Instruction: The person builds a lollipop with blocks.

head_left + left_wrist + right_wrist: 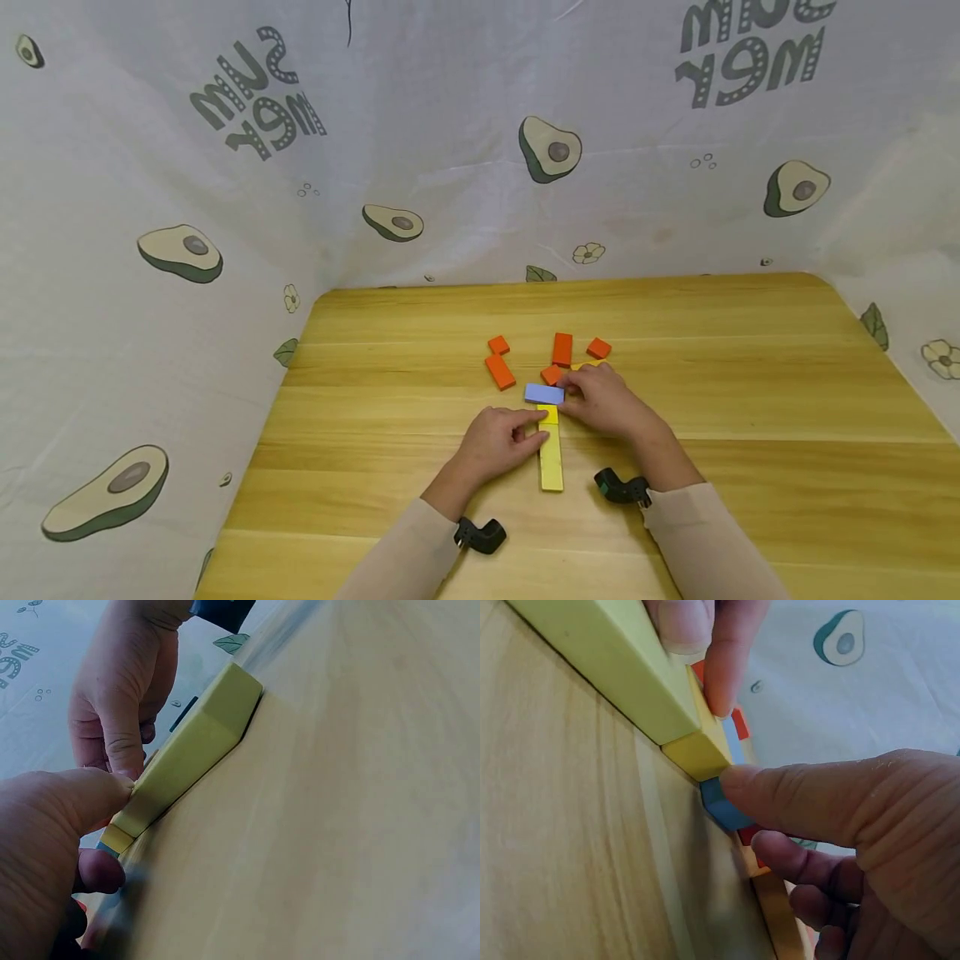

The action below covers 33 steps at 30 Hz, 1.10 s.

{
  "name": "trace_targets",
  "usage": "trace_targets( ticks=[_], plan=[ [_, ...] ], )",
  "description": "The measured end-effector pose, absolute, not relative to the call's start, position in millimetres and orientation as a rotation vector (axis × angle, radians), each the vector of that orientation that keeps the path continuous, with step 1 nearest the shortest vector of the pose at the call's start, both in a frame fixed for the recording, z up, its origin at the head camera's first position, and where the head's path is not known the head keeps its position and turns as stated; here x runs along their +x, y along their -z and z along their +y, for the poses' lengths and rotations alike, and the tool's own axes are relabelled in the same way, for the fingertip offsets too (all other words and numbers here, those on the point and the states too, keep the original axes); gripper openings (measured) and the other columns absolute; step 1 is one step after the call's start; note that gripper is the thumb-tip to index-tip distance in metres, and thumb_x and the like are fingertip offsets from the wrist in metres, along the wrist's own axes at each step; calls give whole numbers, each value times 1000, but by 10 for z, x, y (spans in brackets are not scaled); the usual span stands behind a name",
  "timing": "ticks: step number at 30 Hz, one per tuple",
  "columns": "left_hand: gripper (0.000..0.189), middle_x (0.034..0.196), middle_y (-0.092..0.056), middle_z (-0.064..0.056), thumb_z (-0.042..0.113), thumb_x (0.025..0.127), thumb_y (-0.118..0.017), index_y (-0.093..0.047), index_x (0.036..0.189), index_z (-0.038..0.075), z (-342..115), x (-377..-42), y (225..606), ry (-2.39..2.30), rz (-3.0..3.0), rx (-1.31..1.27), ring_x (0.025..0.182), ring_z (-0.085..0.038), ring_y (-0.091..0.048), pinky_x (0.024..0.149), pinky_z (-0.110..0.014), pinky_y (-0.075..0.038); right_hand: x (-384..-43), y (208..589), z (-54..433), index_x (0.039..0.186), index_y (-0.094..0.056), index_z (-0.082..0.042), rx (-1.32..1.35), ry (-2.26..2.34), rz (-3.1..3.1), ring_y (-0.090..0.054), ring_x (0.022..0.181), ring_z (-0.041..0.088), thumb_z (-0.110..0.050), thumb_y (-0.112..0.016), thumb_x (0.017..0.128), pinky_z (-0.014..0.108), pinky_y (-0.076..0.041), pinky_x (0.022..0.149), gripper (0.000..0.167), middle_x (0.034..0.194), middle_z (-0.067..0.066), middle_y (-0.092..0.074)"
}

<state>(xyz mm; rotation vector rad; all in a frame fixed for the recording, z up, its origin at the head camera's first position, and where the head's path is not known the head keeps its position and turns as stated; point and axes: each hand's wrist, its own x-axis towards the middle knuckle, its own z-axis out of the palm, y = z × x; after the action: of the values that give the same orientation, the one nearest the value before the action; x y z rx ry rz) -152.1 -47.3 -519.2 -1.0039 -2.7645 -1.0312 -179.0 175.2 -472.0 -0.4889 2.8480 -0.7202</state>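
Note:
A long pale yellow block (pixel 551 467) lies lengthwise on the table, with a small yellow block (pixel 550 412) end to end with it. Across the far end of this row lies a blue block (pixel 543 393). My left hand (pixel 497 443) comes from the left: its outstretched index finger touches the small yellow block, and its thumb rests at the pale yellow block. On the other side, my right hand (pixel 603 402) pinches the blue block's right end between thumb and index finger. In the right wrist view, that thumb (pixel 795 796) lies against the blue block (pixel 724 806).
Beyond the blue block lie several orange-red pieces, among them two oblong ones (pixel 500 372) (pixel 562 350) and small squares (pixel 498 344) (pixel 598 348) (pixel 552 375). Another yellow block (pixel 588 365) is partly hidden behind my right hand. A printed cloth (pixel 465 150) hangs around the wooden table (pixel 360 467).

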Motion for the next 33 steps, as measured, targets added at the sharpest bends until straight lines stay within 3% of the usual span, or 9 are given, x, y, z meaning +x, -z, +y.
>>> trace_targets(
  ticks=[23,33],
  plan=[
    [31,64,-60,7,30,97,-71,-76,125,16,-476,-1525,5182,1046,-2780,-1019,56,5,-42,56,-9,-31,-1771,4782,1758,115,-73,-15,-527,624,2913,-47,91,25,-25,-81,88,37,-37,78,29,101,7,-65],
    [32,63,-57,8,31,97,-71,-75,125,17,-470,-1524,5159,1047,-2803,-1008,55,5,-41,55,-9,-30,-1768,4782,1761,112,-74,-15,-550,607,2923,-48,91,26,-22,-80,89,41,-38,82,25,97,7,-64]
  ],
)
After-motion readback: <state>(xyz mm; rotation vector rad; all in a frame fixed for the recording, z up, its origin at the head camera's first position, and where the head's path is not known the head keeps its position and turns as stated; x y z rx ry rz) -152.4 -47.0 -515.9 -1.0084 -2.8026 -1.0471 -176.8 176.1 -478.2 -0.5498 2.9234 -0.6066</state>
